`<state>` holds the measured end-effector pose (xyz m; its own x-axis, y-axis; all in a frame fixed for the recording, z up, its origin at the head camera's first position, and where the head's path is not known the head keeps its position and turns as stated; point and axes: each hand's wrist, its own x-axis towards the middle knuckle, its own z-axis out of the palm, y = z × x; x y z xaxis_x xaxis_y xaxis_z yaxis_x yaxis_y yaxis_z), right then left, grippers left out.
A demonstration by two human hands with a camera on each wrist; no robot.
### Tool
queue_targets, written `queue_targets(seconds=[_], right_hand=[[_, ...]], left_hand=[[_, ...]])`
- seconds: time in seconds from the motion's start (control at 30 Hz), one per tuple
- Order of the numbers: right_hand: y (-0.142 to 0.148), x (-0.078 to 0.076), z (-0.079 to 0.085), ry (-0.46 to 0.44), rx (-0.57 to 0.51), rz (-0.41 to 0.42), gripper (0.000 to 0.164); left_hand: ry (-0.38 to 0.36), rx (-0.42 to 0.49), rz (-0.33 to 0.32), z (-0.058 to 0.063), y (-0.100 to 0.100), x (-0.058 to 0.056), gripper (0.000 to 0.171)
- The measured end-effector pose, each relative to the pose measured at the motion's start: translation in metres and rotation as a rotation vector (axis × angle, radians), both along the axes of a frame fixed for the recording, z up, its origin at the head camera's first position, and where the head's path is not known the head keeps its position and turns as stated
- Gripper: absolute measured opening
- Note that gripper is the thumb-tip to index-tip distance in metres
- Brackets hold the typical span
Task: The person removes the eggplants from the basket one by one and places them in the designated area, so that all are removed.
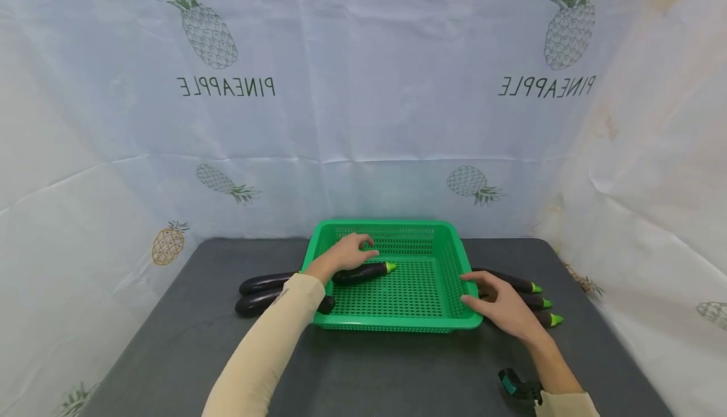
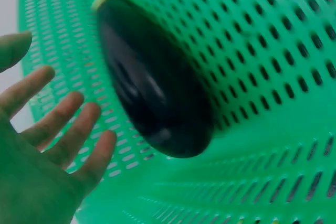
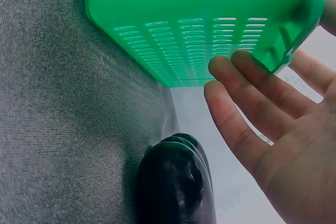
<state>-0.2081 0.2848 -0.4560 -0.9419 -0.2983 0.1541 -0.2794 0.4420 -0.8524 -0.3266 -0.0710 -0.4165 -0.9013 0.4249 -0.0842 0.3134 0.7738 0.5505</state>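
Observation:
A green plastic basket [image 1: 392, 323] with slotted walls stands on the dark table. One eggplant [image 1: 363, 274] lies inside it, dark and glossy with a green stem end. Over the basket, my left hand [image 1: 348, 253] has its fingers spread and holds nothing; the left wrist view shows the eggplant [image 2: 155, 82] beside those fingers, apart from them. My right hand [image 1: 505, 306] grips the basket's right rim. In the right wrist view several of its fingers [image 3: 252, 93] lie against the outside of the basket wall [image 3: 199, 3].
Two eggplants [image 1: 257, 303] lie on the table left of the basket, partly behind my left sleeve. Three more [image 1: 519, 282] lie to its right, partly hidden by my right hand. White cloth [image 1: 386, 120] printed with pineapples hangs behind the table [image 1: 363, 373] and along its sides.

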Motion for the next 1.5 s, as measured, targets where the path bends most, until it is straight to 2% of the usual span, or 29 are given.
queue_targets(seconds=[0.23, 0.5, 0.83, 0.97, 1.07, 1.23, 1.5], right_hand=[[-0.001, 0.001, 0.000, 0.003, -0.007, 0.007, 0.045], [-0.003, 0.002, 0.000, 0.005, -0.017, 0.010, 0.045], [-0.002, 0.002, -0.001, -0.007, -0.015, 0.005, 0.046], [-0.002, 0.002, -0.001, -0.017, -0.015, 0.008, 0.046], [-0.002, 0.002, -0.001, -0.017, -0.013, 0.014, 0.046], [-0.002, 0.001, 0.000, 0.002, -0.007, 0.007, 0.044], [0.000, 0.000, 0.000, 0.003, -0.003, -0.003, 0.045]], left_hand=[[-0.135, -0.050, -0.025, -0.015, -0.004, 0.000, 0.049], [-0.178, -0.129, 0.001, -0.018, -0.006, 0.003, 0.043], [-0.186, -0.142, -0.014, -0.020, -0.003, 0.004, 0.033], [-0.172, -0.117, -0.032, -0.019, -0.003, 0.003, 0.031], [-0.134, -0.092, -0.058, -0.017, -0.002, 0.002, 0.031], [-0.092, -0.058, -0.092, -0.009, -0.001, -0.001, 0.032], [-0.055, -0.069, -0.119, 0.007, 0.000, -0.005, 0.032]])
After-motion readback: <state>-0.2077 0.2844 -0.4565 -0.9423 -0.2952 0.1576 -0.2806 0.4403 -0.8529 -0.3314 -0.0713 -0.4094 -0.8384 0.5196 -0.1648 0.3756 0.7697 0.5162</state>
